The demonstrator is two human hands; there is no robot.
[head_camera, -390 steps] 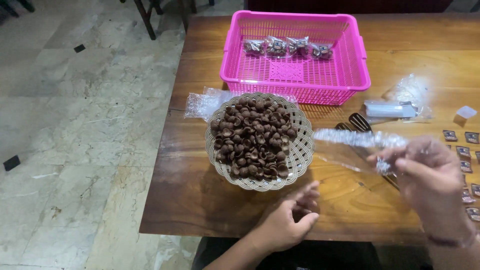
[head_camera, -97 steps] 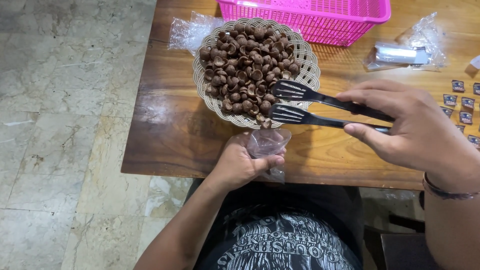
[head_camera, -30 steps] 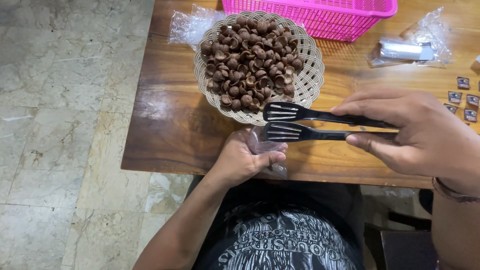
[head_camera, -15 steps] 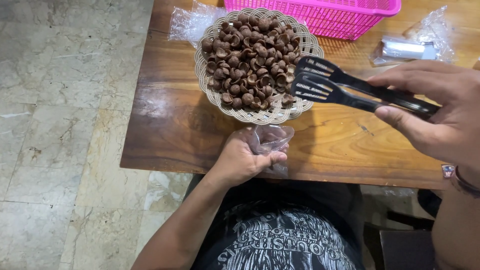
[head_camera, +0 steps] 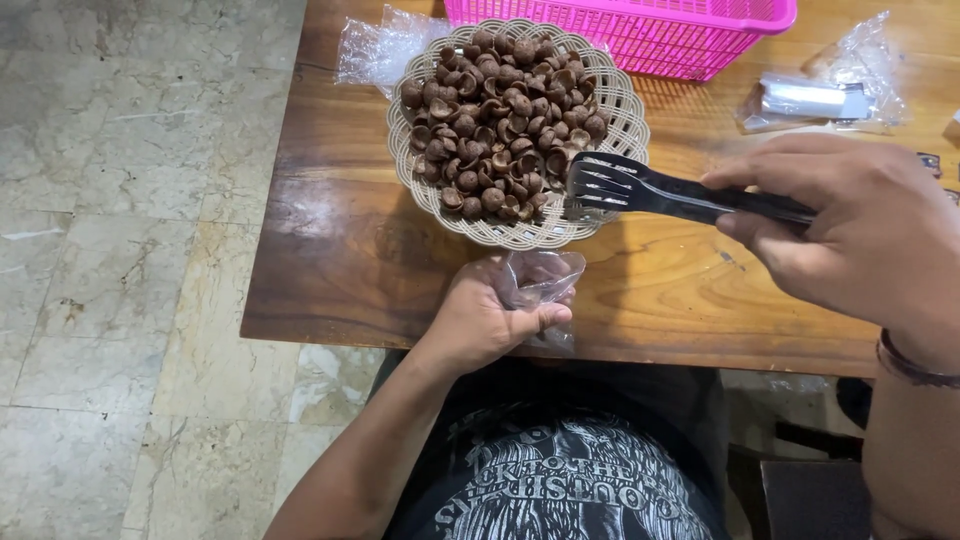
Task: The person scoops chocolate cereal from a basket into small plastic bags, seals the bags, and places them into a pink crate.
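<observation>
- My left hand (head_camera: pixel 487 318) pinches the small clear plastic bag (head_camera: pixel 541 290) at its mouth, fingers closed on the film, at the near table edge, about six o'clock from the pale woven round basket (head_camera: pixel 517 130).
- My right hand (head_camera: pixel 860 235) grips the black plastic slotted tongs (head_camera: pixel 660 192); the fingers are wrapped round the handles, and the two tips look pressed nearly together at the basket's four o'clock rim.
- The basket is heaped with brown cup-shaped cereal pieces (head_camera: pixel 500 120); I cannot tell whether any sit between the tong tips.
- To do this well, I judge the bag mouth should be held wide and just under the tong tips, with the squeeze light so the pieces do not crack.
- The glossy brown wooden table (head_camera: pixel 330 270) carries a pink plastic mesh crate (head_camera: pixel 640 30) at twelve o'clock, crumpled clear wrap (head_camera: pixel 380 50) at ten, and a silvery packet in film (head_camera: pixel 810 98) at two.
- Pale marble floor tiles (head_camera: pixel 120 250) lie at nine o'clock.
</observation>
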